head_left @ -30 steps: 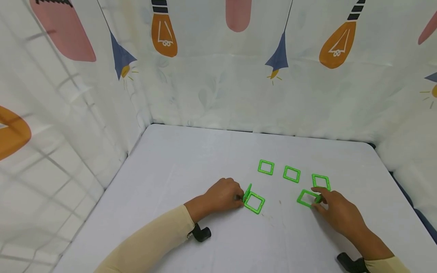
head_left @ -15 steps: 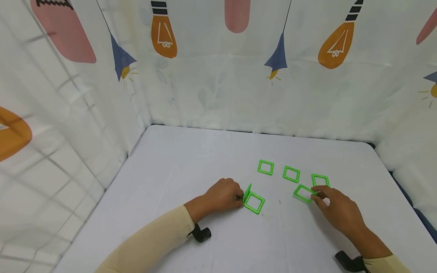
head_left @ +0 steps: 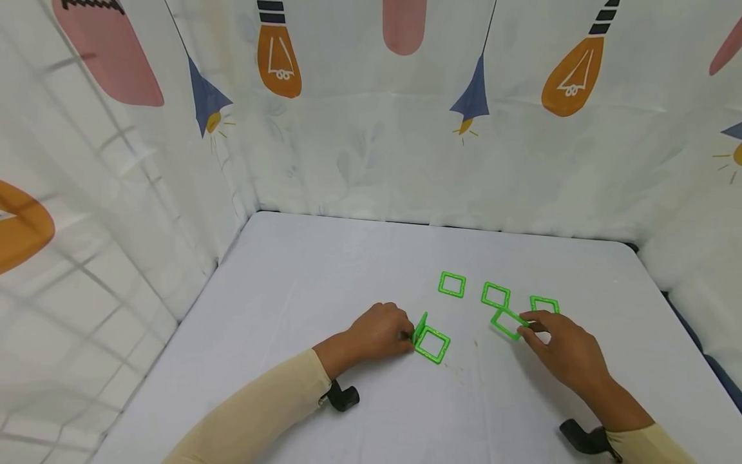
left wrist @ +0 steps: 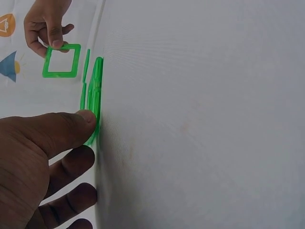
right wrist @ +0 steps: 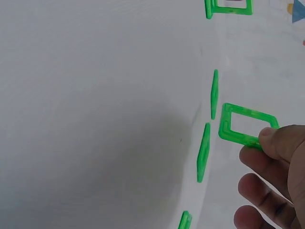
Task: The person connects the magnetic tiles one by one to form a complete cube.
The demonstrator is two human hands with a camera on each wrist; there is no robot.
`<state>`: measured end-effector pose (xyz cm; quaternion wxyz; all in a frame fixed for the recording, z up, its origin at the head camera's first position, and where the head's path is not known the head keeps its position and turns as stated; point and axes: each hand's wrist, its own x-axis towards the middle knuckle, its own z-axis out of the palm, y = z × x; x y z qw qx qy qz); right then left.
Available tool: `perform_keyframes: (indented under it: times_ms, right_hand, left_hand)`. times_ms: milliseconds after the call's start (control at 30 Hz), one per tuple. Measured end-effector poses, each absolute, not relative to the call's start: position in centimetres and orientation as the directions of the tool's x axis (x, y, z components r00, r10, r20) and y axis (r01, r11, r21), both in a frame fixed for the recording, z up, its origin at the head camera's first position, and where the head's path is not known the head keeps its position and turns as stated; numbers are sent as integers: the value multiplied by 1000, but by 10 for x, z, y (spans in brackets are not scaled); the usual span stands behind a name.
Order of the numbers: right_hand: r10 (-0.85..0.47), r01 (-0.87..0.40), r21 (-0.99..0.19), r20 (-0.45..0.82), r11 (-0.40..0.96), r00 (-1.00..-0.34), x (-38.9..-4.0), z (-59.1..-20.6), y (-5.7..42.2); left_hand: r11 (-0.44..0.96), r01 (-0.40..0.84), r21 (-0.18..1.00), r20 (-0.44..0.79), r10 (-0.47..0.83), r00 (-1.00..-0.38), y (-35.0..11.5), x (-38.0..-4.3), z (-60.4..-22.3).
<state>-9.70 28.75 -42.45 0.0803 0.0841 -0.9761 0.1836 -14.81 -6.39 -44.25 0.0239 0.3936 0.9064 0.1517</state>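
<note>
My left hand [head_left: 377, 332] holds a green square magnetic tile [head_left: 420, 327] standing on edge, its thumb pressing it in the left wrist view. This upright tile meets one side of a flat green tile [head_left: 444, 351], making an L shape. To the right, my right hand [head_left: 565, 351] pinches another open-centred green tile [head_left: 504, 331] by one side between thumb and fingers. In the right wrist view that held tile [right wrist: 225, 121] is raised off the table, its other fingers curled loosely below. The tile overlaps the lower edge of the middle back tile in the head view.
Three more green tiles lie flat in a row behind the hands: a left tile [head_left: 454, 274], a middle tile [head_left: 498, 286] and a right tile [head_left: 545, 298], partly covered by the right hand. A printed curtain [head_left: 371, 161] borders the white table [head_left: 324, 264].
My right hand has lifted its tile and carried it left and slightly away, toward the middle back tile. The left hand and its two joined tiles have stayed still.
</note>
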Motion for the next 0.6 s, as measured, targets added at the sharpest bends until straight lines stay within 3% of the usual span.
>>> perform_keyframes:
  times_ms: [600]
  right_hand:
    - [-182,-243,-334,206,911,-962,-106,-420,263]
  left_hand:
    - [637,719,279,93,727,-680,-65,-149,-445]
